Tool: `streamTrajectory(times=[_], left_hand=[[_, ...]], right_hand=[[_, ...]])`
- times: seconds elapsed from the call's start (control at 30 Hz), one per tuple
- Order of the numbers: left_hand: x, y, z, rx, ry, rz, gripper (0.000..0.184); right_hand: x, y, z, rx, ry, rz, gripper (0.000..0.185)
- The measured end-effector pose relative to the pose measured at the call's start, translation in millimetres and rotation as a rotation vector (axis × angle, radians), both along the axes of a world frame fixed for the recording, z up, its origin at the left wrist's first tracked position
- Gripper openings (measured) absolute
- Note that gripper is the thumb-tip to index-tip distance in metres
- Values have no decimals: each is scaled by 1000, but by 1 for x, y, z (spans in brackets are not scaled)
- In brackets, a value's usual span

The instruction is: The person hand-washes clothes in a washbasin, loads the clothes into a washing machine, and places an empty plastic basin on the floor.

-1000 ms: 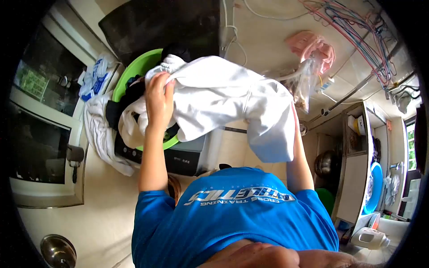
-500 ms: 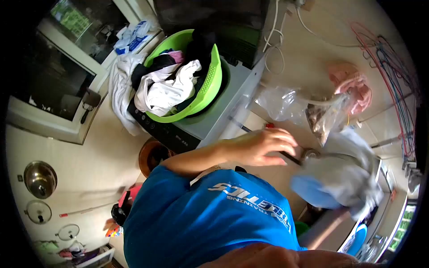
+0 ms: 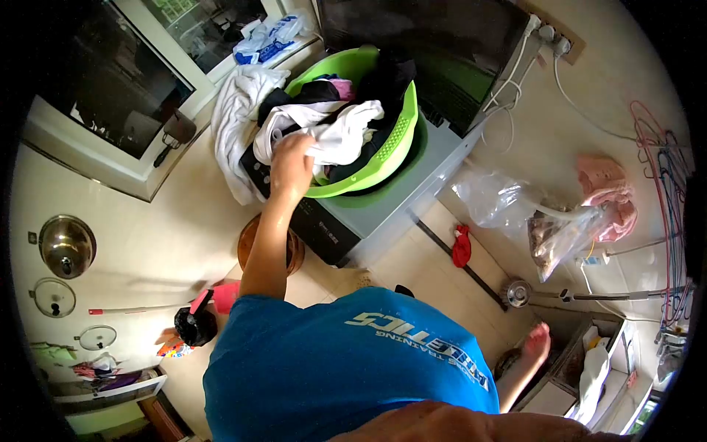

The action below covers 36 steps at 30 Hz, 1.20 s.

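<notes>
My left hand (image 3: pixel 292 163) reaches into the green basket (image 3: pixel 401 147), its fingers closed on a white garment (image 3: pixel 342 136) lying over dark clothes. The basket rests in the open top of a grey washing machine (image 3: pixel 401 210). A white towel (image 3: pixel 239 118) drapes beside it. My right hand (image 3: pixel 538 342) hangs low at the right of my blue shirt (image 3: pixel 346 353), small in view. It appears loosely open, with nothing visible in it.
A red cloth (image 3: pixel 461 247) lies on the floor near a dark bar. Clear plastic bags (image 3: pixel 497 195), a pink cloth (image 3: pixel 607 195) and hangers (image 3: pixel 659 169) hang on the right wall. A brown pot (image 3: pixel 294 254) stands beside the machine. Lids hang at the left.
My left hand has moved left from beside the machine to the white garment. The grey-and-blue cloth at my right hand is no longer seen there. The view has shifted.
</notes>
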<state>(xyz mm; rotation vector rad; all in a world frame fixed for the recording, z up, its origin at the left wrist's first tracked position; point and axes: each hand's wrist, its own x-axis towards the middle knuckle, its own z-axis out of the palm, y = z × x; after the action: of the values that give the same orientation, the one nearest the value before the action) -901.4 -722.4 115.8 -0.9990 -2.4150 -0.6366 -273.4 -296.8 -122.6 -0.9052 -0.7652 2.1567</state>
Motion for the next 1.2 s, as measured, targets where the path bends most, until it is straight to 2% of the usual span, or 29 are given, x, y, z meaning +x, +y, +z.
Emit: streamTrajectory(times=[0.03,0.07,0.1,0.13,0.2,0.3,0.4,0.47,0.53,0.6,0.63,0.67,0.7,0.73,0.8,0.83,0.87,0.9,0.93,1.0,1.03,1.07,1.13,1.2], left_hand=[[-11,-4,-1,294,-213,-37,25],[-10,-4,20,389,-248,15,24],[-25,-8,22,562,-384,-2,25],[-41,-12,25,734,-517,-22,25],[-43,-2,49,1137,-673,-217,23],[-39,12,75,1236,-608,-290,17],[-30,23,91,1304,-526,-401,13],[-8,34,105,1172,-373,-502,14],[25,46,104,1074,-458,-586,13],[58,59,82,731,-468,-788,14],[66,61,75,454,-352,-898,15],[71,59,70,172,-233,-991,15],[76,54,66,133,-307,-953,16],[78,49,62,93,-382,-917,17],[70,37,50,134,-362,-891,18],[67,26,49,197,-367,-856,19],[63,14,49,260,-376,-822,19],[57,0,60,376,-429,-751,22],[46,-9,67,520,-194,-639,26],[11,-27,73,531,-8,-393,35],[-2,-28,73,494,-15,-302,42],[-13,-25,62,444,-34,-221,46],[-30,-13,8,389,-590,-391,48],[-1,-6,17,36,-576,-403,47]], right_hand=[[-26,-5,-29,-120,-66,-100,17],[-98,-47,36,-181,-229,-121,10],[-133,-65,54,7,-209,-49,17],[-175,-83,85,146,-334,-46,18],[-218,-84,112,362,-432,151,18],[-289,-105,172,578,-501,265,18],[-350,-131,211,690,-392,352,19],[-388,-161,244,757,-330,459,21],[-418,-188,261,826,-137,580,35],[-446,-220,270,872,49,513,50],[-451,-208,245,1140,-94,518,49],[-449,-210,242,1337,-100,510,32],[-447,-211,238,1531,-101,479,20],[-451,-208,235,1692,-553,740,20],[-455,-206,221,1607,-460,698,20],[-451,-206,201,1615,-451,537,23],[-450,-204,189,1525,-248,471,22],[-452,-202,183,1731,-462,471,22],[-454,-197,173,1925,-687,461,23],[-458,-194,156,2117,-764,373,24],[-462,-204,171,2118,-765,373,24],[-468,-215,190,2034,-927,529,27],[-480,-235,223,1825,-1234,820,34],[-486,-221,196,1701,-1378,936,38]])
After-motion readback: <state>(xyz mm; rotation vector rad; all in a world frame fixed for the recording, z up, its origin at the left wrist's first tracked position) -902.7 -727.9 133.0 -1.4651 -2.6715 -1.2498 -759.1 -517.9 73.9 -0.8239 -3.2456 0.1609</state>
